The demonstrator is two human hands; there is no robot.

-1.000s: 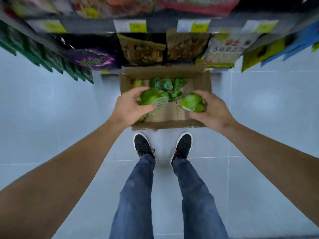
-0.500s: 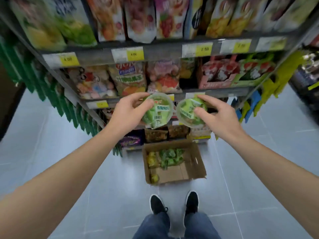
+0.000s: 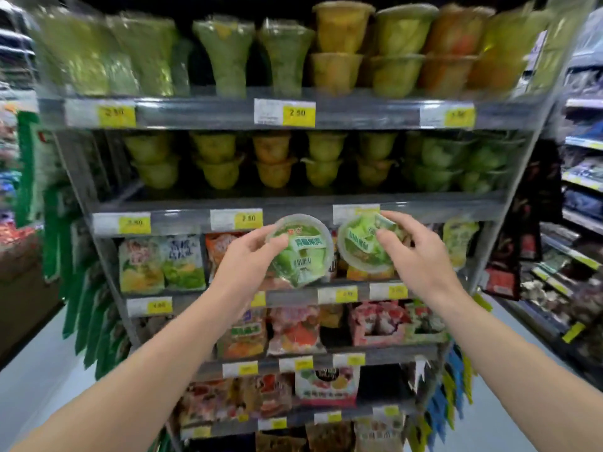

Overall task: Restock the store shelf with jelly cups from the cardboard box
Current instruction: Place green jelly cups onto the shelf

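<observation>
My left hand (image 3: 244, 265) grips a green jelly cup (image 3: 301, 252) with its printed lid facing me. My right hand (image 3: 411, 252) grips a second green jelly cup (image 3: 362, 246) beside it. Both cups are raised in front of the shelf unit, just below the rail (image 3: 293, 203) of the shelf that carries stacked jelly cups (image 3: 274, 161) in green, yellow and orange. A higher shelf (image 3: 342, 109) bears taller stacked cups (image 3: 398, 47). The cardboard box is out of view.
Snack bags (image 3: 163, 262) fill the shelves below my hands. Yellow price tags (image 3: 248, 218) line the rails. Green packets (image 3: 55, 223) hang at the unit's left side, and another shelf unit (image 3: 580, 223) stands at the right across a pale floor.
I have lifted both cups out of the box on the floor and raised them to the jelly cup shelf. My view has swung up from the floor, and the box has dropped out of sight.
</observation>
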